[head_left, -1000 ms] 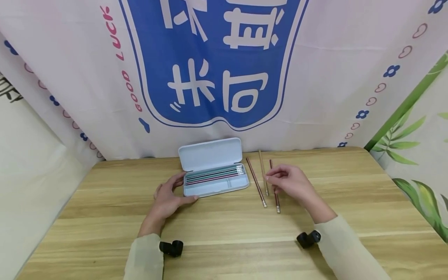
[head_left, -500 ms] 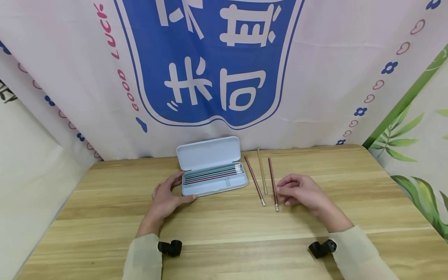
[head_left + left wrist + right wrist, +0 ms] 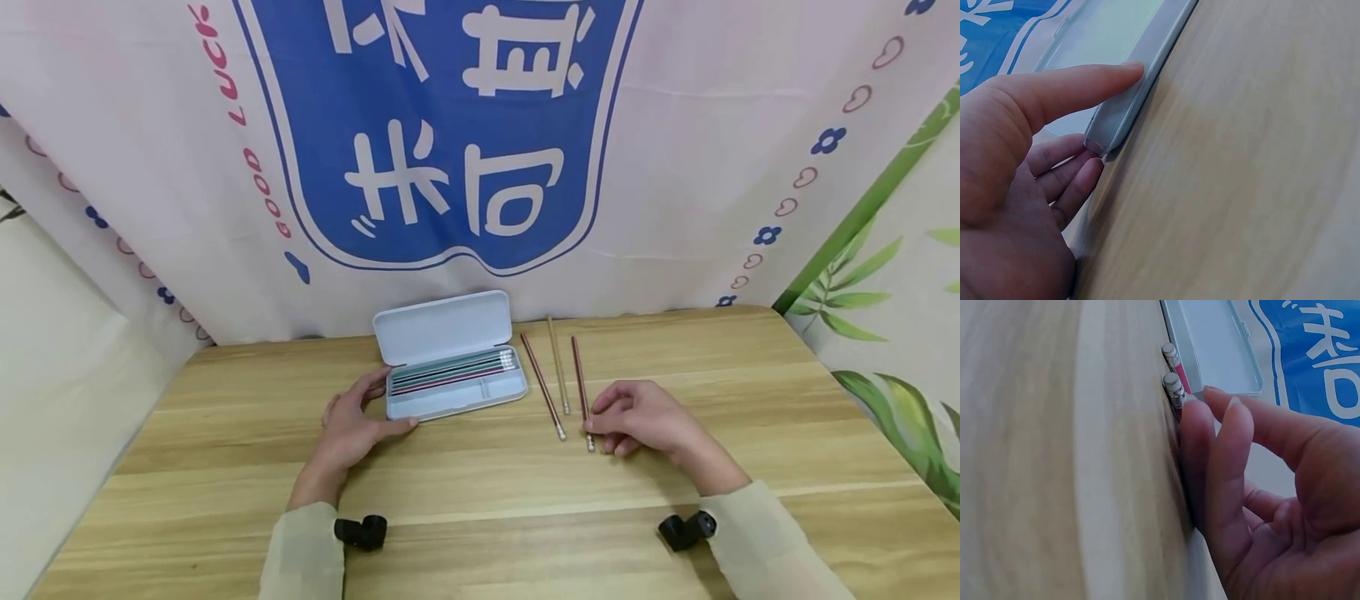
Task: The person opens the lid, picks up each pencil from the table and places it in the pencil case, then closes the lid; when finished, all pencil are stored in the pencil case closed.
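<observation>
A light blue pencil case [image 3: 457,406] lies with its lid [image 3: 442,327] raised and several pencils [image 3: 450,372] inside. My left hand [image 3: 350,429] grips its left end, the thumb on the front rim and the fingers round the end, as the left wrist view shows. My right hand [image 3: 648,422] pinches a dark red pencil [image 3: 580,375] near its eraser end. That pencil still lies on the table. In the right wrist view the fingers hide most of its shaft. Another dark red pencil [image 3: 542,385] and a tan pencil [image 3: 558,362] lie between it and the case.
The wood-grain table [image 3: 480,508] reaches back to a white curtain [image 3: 667,167] with a blue printed panel [image 3: 450,208]. The raised lid stands close to this curtain. Small black cameras [image 3: 686,531] sit on both cuffs.
My right hand has moved right from between the pencils, then down to the rightmost one, and its thumb now reaches that pencil. The left hand stays at the case. The view has shifted slightly.
</observation>
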A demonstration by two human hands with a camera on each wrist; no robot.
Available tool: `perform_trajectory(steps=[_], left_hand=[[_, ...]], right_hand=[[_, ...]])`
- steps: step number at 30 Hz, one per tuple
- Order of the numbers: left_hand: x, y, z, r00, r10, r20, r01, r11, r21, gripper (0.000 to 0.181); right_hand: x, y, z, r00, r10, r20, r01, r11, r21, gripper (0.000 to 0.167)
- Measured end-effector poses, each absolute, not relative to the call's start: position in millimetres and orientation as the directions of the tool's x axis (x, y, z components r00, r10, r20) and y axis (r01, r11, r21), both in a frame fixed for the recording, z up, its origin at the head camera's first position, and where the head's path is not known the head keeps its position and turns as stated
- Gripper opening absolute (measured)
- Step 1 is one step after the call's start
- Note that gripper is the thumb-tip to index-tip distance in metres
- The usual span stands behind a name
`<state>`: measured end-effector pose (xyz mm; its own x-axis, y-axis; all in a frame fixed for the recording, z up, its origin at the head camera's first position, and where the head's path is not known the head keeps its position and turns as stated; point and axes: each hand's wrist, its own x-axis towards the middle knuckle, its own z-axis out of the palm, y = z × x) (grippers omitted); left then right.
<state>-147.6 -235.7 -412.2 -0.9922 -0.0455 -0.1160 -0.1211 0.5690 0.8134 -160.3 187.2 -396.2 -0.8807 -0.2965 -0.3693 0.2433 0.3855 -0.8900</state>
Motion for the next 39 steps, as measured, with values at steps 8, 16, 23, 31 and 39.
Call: perform_trajectory(steps=[8, 16, 23, 31, 39], left_hand=[[-148, -236, -412, -0.992, -0.045, -0.122, -0.125, 0.570, 0.812, 0.098], [-148, -235, -412, -0.993, -0.039, -0.115, -0.116, 0.574, 0.811, 0.098], [-147, -235, -412, -0.992, -0.041, -0.116, -0.119, 0.569, 0.813, 0.098], [-150, -239, -411, -0.993, -0.036, -0.109, -0.109, 0.600, 0.792, 0.099], [-143, -235, -413, -0.993, -0.031, -0.110, -0.107, 0.588, 0.802, 0.099]], right_hand=[[-158, 183, -394, -0.895, -0.263, -0.360, 0.220, 0.441, -0.870, 0.040], [-156, 182, -390, -0.904, -0.230, -0.360, 0.222, 0.466, -0.856, 0.036], [-155, 181, -390, -0.907, -0.215, -0.361, 0.219, 0.491, -0.843, 0.030], [-158, 177, -388, -0.926, -0.192, -0.325, 0.148, 0.607, -0.781, 0.015], [-151, 181, -387, -0.929, -0.167, -0.331, 0.144, 0.661, -0.736, 0.012]])
